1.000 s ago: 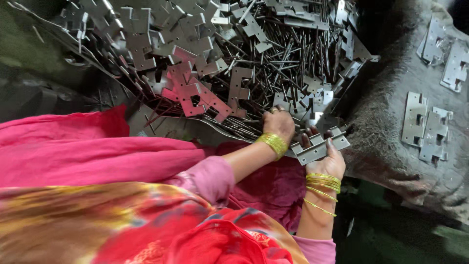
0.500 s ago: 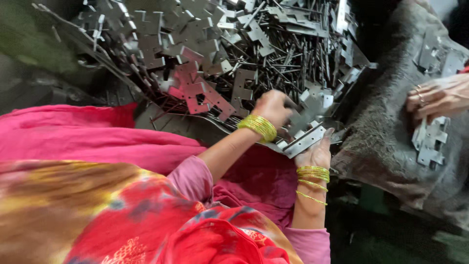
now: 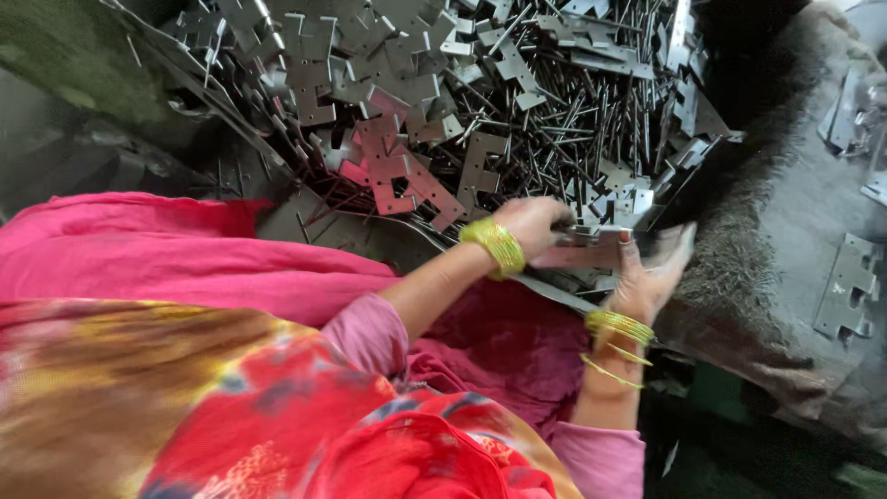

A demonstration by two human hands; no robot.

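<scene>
Hands: left hand point(image 3: 534, 225) is closing its fingers over the near end of a flat metal plate point(image 3: 591, 251) at centre; right hand point(image 3: 647, 277), just to the right, is supporting the same plate from below, fingers partly spread and blurred.
Wrists: gold bangles point(image 3: 494, 246) are showing on the left wrist, thinner gold bangles point(image 3: 617, 325) on the right.
Near left: pink cloth point(image 3: 166, 268) is lying across the lap, with a red and yellow patterned garment point(image 3: 277, 407) nearest the camera.
Far centre: heap of notched metal plates and thin metal pins point(image 3: 480, 102) is filling the space beyond the hands, touching the held plate's far edge.
Right: grey sacking point(image 3: 785, 231) is lying beside the heap, carrying a few loose plates point(image 3: 848, 286) well apart from the hands.
</scene>
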